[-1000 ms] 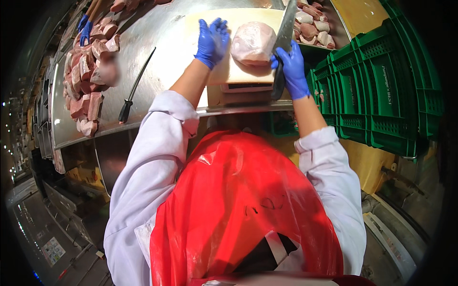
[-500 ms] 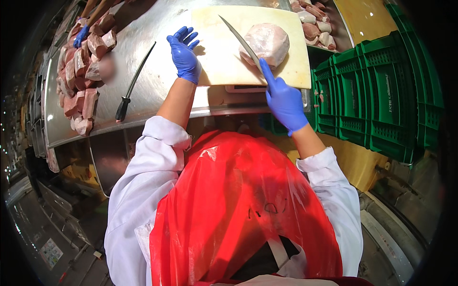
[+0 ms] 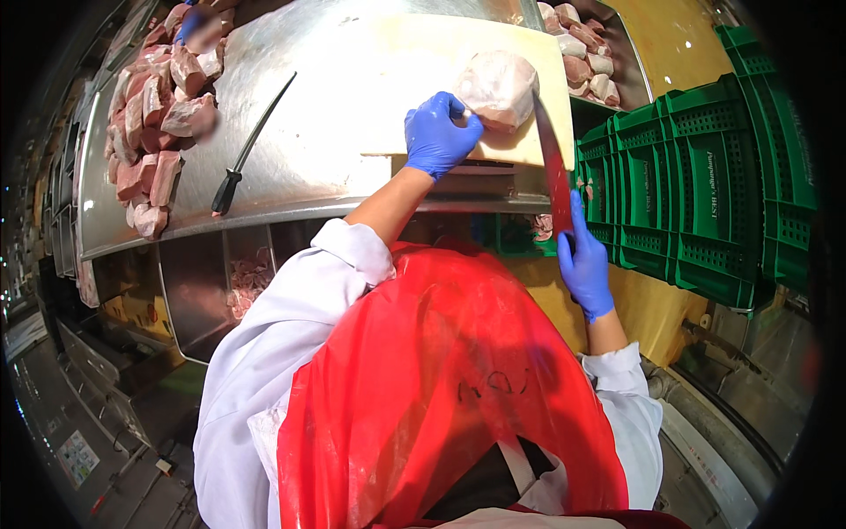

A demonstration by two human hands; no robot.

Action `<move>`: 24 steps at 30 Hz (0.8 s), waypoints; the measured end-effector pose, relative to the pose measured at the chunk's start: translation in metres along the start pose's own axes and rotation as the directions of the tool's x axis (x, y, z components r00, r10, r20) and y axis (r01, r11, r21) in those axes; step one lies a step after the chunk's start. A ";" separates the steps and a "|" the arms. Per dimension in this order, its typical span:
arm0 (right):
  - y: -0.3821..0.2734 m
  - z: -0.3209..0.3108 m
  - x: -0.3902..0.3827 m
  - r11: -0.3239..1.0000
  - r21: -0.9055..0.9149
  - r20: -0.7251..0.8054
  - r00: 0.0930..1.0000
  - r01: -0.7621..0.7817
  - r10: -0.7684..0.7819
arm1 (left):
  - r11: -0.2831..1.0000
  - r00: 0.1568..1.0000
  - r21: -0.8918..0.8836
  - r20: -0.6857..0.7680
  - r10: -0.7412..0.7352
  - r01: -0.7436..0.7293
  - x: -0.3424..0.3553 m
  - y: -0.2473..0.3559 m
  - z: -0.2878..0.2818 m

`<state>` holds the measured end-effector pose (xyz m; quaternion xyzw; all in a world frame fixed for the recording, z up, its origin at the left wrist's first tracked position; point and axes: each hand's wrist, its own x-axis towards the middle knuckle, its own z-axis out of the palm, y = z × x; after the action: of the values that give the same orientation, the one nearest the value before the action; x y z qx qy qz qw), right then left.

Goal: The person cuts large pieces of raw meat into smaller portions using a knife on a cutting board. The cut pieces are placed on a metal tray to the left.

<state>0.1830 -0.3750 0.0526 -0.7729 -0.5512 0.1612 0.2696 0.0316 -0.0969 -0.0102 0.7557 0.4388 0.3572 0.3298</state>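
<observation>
A pale, rounded chunk of raw meat [image 3: 496, 88] rests on the white cutting board [image 3: 414, 53]. At its near left side is my left hand [image 3: 441, 135], blue-gloved, with fingers curled and thumb and forefinger closed together. What they pinch, if anything, is too small to make out. My right hand [image 3: 585, 269], also gloved, is closed on the handle of a long knife, forefinger stretched along it. The knife blade [image 3: 553, 159] points away from me beside the meat's right side, crossing the board's near right edge and reflecting red.
A sharpening steel [image 3: 256, 132] lies left on the metal table [image 3: 300, 115]. Cut meat pieces [image 3: 145, 119] pile at far left, where a co-worker's blue glove [image 3: 189, 25] shows. Green crates [image 3: 687, 176] stand right, near a tray of meat [image 3: 586, 53]. Trimmings [image 3: 251, 282] sit below the table.
My left hand has moved right, from open beside the board to closed at the meat's near side. My right hand has drawn the knife right and towards me, off the meat's top.
</observation>
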 end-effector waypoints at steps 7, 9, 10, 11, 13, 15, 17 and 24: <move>-0.049 0.050 0.090 0.986 -0.111 -0.178 0.973 0.125 -0.144 | 0.998 0.999 0.047 -0.033 0.039 -0.038 0.000 -0.014 0.000; -0.067 0.065 0.112 0.963 -0.246 -0.125 0.982 0.109 -0.144 | 0.991 0.989 0.063 -0.088 0.120 -0.114 0.000 -0.018 0.002; -0.070 0.070 0.114 0.949 -0.293 -0.088 0.985 0.118 -0.150 | 0.993 0.991 0.048 -0.080 0.108 -0.104 0.000 -0.019 0.001; -0.071 0.075 0.118 0.930 -0.342 -0.047 0.986 0.134 -0.160 | 0.995 0.993 0.032 -0.079 0.092 -0.090 0.000 -0.020 -0.001; -0.074 0.077 0.113 0.916 -0.381 0.032 0.991 0.130 -0.128 | 0.996 0.994 0.016 -0.057 0.093 -0.092 0.002 -0.020 -0.003; -0.085 0.071 0.087 0.892 -0.446 0.084 0.996 0.071 -0.038 | 0.995 0.994 0.019 -0.026 0.103 -0.102 0.002 -0.022 -0.007; -0.097 0.063 0.057 0.867 -0.497 0.133 0.990 0.031 0.041 | 0.985 0.987 0.074 -0.042 0.157 -0.153 0.003 -0.028 -0.014; -0.135 0.038 0.010 0.838 -0.545 0.151 0.977 -0.043 0.148 | 0.991 0.986 0.032 0.107 0.129 -0.134 0.034 -0.051 -0.050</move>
<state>0.0617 -0.3231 0.1027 -0.8255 -0.5575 0.0852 -0.0195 -0.0194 -0.0367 -0.0162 0.8071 0.3770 0.3293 0.3131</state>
